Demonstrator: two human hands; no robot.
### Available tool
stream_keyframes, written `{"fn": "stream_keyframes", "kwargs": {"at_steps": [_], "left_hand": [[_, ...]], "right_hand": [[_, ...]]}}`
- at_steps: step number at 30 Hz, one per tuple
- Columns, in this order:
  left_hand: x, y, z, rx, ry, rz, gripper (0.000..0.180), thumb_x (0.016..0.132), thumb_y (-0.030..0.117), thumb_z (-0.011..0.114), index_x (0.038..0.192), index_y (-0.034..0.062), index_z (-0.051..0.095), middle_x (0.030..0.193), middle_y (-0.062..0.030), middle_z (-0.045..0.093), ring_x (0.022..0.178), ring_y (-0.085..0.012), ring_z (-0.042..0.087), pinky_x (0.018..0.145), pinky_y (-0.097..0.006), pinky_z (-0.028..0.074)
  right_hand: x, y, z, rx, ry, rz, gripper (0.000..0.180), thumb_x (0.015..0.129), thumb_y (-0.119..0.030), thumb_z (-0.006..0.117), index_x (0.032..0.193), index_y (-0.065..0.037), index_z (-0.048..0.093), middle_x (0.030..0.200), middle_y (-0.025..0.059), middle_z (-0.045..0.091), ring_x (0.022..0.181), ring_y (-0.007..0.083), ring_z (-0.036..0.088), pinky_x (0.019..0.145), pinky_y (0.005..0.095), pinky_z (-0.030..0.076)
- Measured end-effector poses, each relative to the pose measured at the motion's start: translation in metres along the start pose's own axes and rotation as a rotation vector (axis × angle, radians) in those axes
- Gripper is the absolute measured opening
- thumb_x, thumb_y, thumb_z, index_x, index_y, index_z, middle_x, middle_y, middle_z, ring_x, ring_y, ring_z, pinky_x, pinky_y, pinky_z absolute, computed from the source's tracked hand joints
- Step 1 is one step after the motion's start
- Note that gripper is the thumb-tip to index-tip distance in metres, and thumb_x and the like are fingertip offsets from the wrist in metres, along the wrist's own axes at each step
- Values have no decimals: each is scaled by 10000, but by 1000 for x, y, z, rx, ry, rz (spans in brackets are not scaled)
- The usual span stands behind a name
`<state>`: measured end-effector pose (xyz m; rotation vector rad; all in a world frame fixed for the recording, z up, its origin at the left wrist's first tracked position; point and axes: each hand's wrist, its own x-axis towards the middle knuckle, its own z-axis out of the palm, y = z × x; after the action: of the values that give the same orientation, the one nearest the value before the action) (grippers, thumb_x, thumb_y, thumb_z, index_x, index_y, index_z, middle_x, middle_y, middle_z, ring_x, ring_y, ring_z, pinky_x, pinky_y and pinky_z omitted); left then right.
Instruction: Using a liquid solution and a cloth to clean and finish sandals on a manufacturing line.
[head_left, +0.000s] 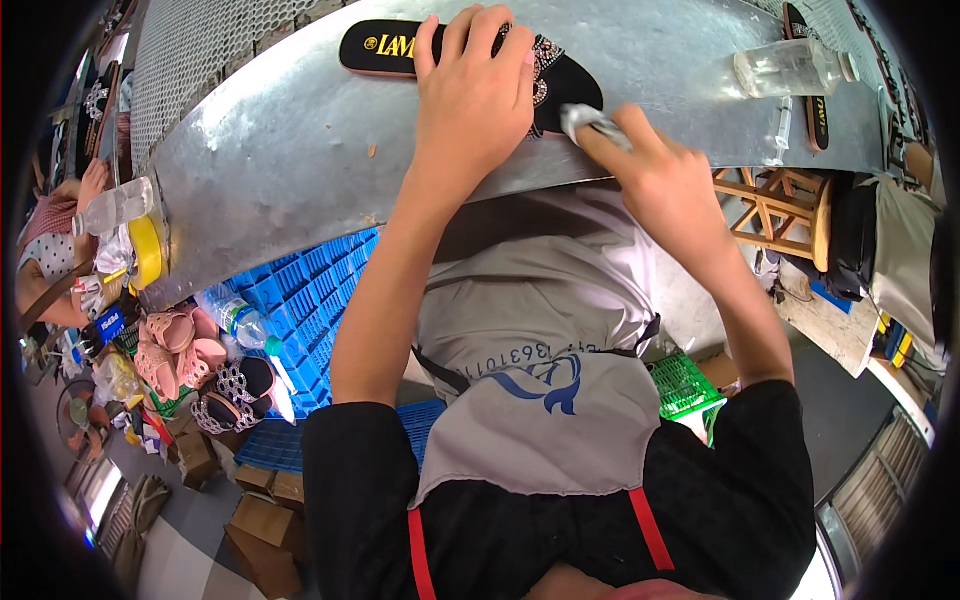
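A black flat sandal [575, 88] with a beaded, jewelled strap lies on its side of the metal worktop, its heel to the left and its toe to the right. Across its middle rests my left hand [470, 100], fingers wrapped over the strap and sole, pressing it to the surface. My right hand [655, 160] pinches a crumpled white cloth or tissue [592, 124] against the sandal's edge near the toe. The cloth looks smeared by motion. My fingers hide most of the strap and part of the gold lettering on the insole.
The metal worktop [270, 170] carries a clear bottle [790, 70], a syringe [780, 135] and another black sandal [818, 122] at right. Mesh belting [215, 45] runs behind. Below left are blue crates [300, 290] and pink shoes [175, 345]; a wooden stool [790, 215] stands right. Another person [50, 240] works far left.
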<state>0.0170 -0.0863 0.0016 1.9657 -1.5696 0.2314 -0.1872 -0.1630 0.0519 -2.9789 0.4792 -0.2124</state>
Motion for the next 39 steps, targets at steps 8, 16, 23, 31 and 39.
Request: {"fn": "stream_keyframes", "kwargs": {"at_steps": [8,16,23,31,39], "left_hand": [[0,-2,1,2,48,16,181,970,201,544,1073,101,653,1211,-36,588,1175,-245,547,1123,-522,270],[-3,-8,0,-26,58,30,188,966,201,545,1082,105,659,1223,-37,589,1192,-241,540,1126,-533,281],[-3,-16,4,-27,69,41,204,963,217,554,1090,99,661,1239,-46,586,1207,-254,533,1133,-530,275],[-4,-3,2,0,65,46,207,958,206,557,1103,100,662,1247,-48,589,1190,-258,547,1131,-525,283],[-6,-13,6,-15,127,40,166,929,202,604,1050,108,668,1195,-42,586,1174,-268,546,1106,-552,318]], "right_hand": [[0,15,-2,5,-33,-77,433,779,-18,618,1180,-170,678,966,70,539,715,250,672,541,380,533],[-6,5,-1,-21,-68,9,499,779,-1,615,1241,-183,660,960,76,526,730,268,684,550,397,538],[5,2,1,36,-9,-31,520,769,23,596,1240,-191,653,977,90,547,719,300,679,558,405,543],[11,6,2,7,-17,-32,521,747,37,607,1218,-179,653,983,88,554,731,297,681,578,417,542],[-30,13,-2,131,-17,-4,597,757,73,565,1313,-138,614,957,99,546,656,328,635,560,426,529]]}}
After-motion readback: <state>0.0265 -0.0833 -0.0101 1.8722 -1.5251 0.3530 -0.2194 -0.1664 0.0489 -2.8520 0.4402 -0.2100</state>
